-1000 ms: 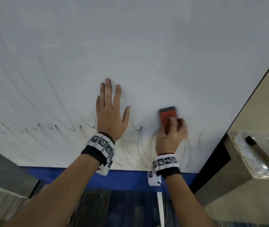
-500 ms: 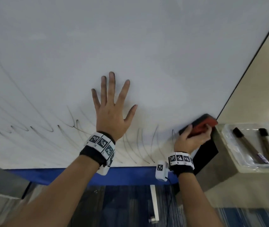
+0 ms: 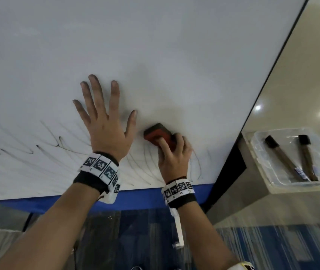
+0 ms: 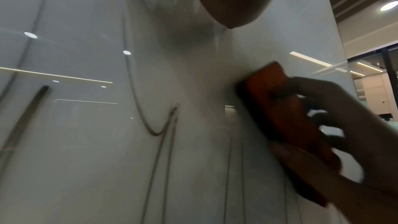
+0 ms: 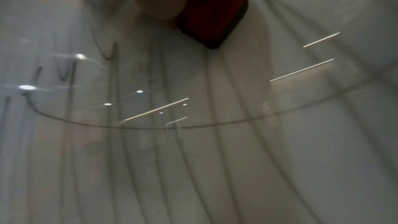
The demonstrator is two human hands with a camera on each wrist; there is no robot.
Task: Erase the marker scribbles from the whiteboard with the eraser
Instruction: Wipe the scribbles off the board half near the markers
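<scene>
A large whiteboard (image 3: pixel 155 45) fills the head view, with thin black marker scribbles (image 3: pixel 57 143) along its lower part. My right hand (image 3: pixel 172 158) grips a red eraser (image 3: pixel 158 134) with a dark felt edge and holds it against the board, just right of my left thumb. My left hand (image 3: pixel 104 121) lies flat on the board with its fingers spread. In the left wrist view the eraser (image 4: pixel 284 113) sits at the right, beside looping scribbles (image 4: pixel 155 130). A corner of the eraser (image 5: pixel 213 16) shows at the top of the right wrist view, above several curved lines.
The board's black right edge (image 3: pixel 272 61) runs diagonally, and a blue strip (image 3: pixel 135 199) borders its bottom. To the right a clear tray (image 3: pixel 291 184) holds two brown markers (image 3: pixel 282 158) with black caps. Blue patterned carpet (image 3: pixel 272 246) lies below.
My right hand has swept the eraser from the board's right edge back left, close to my left thumb. The left hand stays flat on the board. The view has shifted slightly.
</scene>
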